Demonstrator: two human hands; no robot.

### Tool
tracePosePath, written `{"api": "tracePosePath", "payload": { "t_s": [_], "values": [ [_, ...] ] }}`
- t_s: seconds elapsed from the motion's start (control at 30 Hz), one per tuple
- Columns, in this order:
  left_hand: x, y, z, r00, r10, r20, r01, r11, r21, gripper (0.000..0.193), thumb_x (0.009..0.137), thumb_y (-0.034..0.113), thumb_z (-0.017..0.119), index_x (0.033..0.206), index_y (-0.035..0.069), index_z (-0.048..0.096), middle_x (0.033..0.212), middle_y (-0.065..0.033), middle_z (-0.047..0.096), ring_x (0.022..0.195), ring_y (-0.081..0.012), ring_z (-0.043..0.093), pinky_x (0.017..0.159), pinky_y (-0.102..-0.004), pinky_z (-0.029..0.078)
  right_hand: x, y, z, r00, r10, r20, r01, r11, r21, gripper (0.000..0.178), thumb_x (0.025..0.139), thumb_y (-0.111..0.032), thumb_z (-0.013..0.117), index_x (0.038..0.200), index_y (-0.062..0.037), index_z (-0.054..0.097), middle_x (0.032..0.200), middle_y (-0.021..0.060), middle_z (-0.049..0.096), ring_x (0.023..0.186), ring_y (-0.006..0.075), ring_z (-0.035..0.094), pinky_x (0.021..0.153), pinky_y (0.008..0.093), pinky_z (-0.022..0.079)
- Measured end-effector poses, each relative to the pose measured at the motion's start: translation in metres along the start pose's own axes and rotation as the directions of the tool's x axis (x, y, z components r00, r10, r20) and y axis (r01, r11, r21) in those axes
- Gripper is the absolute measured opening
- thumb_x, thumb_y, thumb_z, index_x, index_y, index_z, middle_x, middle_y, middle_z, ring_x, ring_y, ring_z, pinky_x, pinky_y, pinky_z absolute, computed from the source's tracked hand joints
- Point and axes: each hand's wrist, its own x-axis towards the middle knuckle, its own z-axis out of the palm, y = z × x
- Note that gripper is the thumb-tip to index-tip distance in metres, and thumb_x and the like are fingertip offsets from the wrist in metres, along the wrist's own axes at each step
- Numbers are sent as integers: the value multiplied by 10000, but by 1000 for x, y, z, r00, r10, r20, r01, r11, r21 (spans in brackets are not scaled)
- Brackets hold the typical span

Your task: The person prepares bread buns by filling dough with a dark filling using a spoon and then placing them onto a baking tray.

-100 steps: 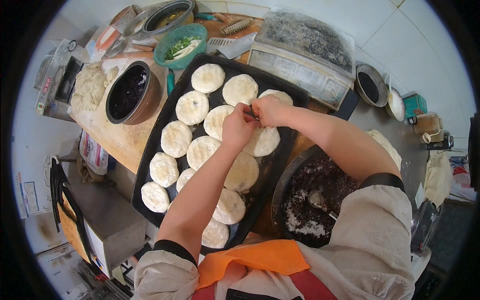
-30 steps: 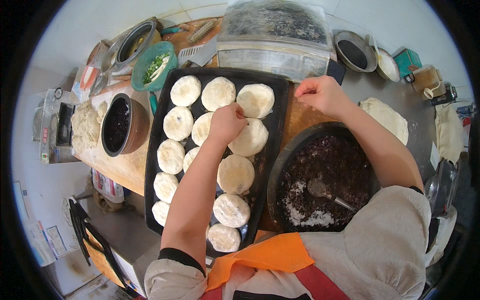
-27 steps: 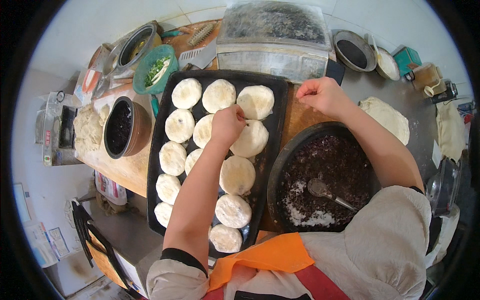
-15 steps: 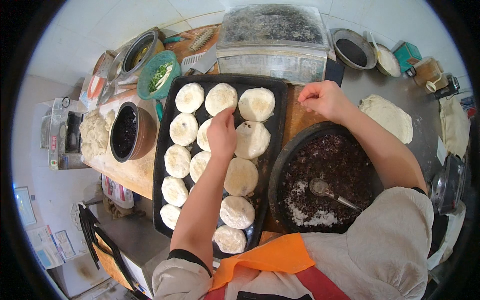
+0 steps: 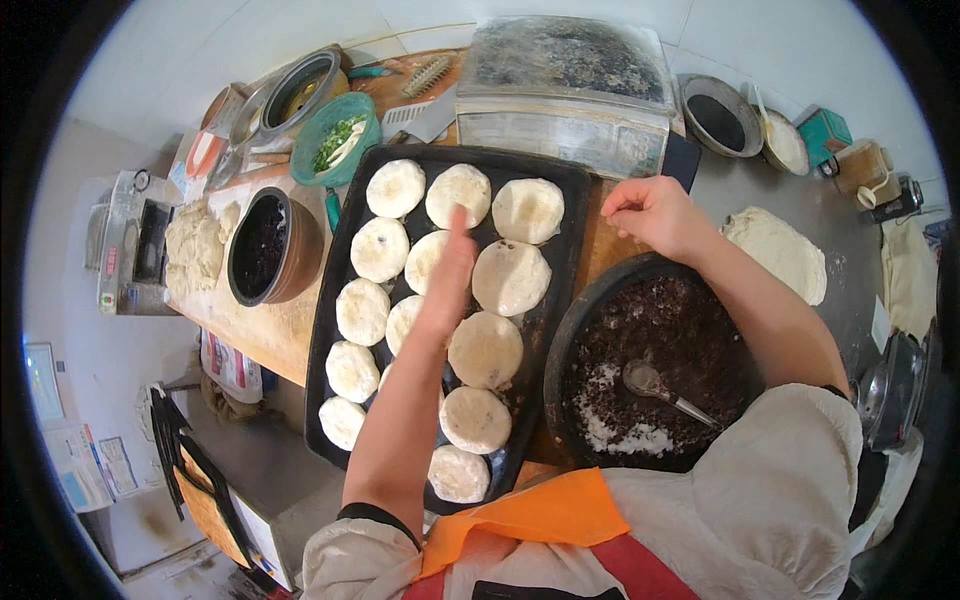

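Rows of pale, flattened dough rounds (image 5: 484, 351) lie on a black baking tray (image 5: 572, 215), some with tan patches on top. My left hand (image 5: 452, 270) is edge-on over the middle column, fingers stretched toward the back middle round; whether it touches dough cannot be told. My right hand (image 5: 655, 215) hovers beyond the far rim of a large dark bowl (image 5: 562, 400), fingertips curled together in a pinch; anything between them is hidden. Dark, crumbly filling (image 5: 655, 330) with a white powdery patch fills that bowl, and a metal spoon (image 5: 690, 408) rests in it.
Left of the tray stand a brown pot (image 5: 300, 250) of dark filling, a dough mass (image 5: 198, 250) and a green bowl (image 5: 310, 155) of chopped greens. A dusty boxy appliance (image 5: 565, 130) sits behind. At right lie a dough sheet (image 5: 775, 255) and a bowl of black contents (image 5: 735, 140).
My left hand's fingers have straightened from a bent, downward pose near the back middle round. My right hand keeps its place, its fingers curled further down. The whole view has shifted slightly.
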Motion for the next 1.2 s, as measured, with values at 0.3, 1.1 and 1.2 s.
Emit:
{"api": "tracePosePath", "payload": {
  "t_s": [0.3, 1.1, 1.2],
  "values": [
    [-176, 49, -51, 841, 370, -395, 1, 729, 685, 516, 971, 156, 484, 1452, 4, 374, 1528, -166, 345, 1458, -298, 238, 1180, -395, 138, -36, -43, 32, 988, -152, 22, 153, 967, -206, 132, 805, -71, 702, 915, 2, 704, 766, 102, 682, 648, 133, 610, 612, 288, 483],
    [-402, -95, 1, 636, -493, -594, -111, 703, -702, 384, 692, 10, 576, 1073, -6, 532, 936, -80, 616, 749, -219, 619, 634, -335, 531, -278, 60, 272, 946, 312, 90, -308, 778, 547, 355, 923, -243, 658, 1132, 39, 602, 1020, 85, 648, 922, 179, 645, 759, 291, 524],
    [-444, -96, -2, 592, -500, -632, -89, 739, -668, 250, 681, 20, 555, 930, 6, 570, 764, -46, 580, 654, -186, 551, 569, -302, 453, -273, 61, 275, 959, 275, 69, -264, 775, 574, 348, 925, -284, 654, 1053, 37, 614, 959, 91, 652, 848, 163, 644, 708, 280, 529]
  ]
}}
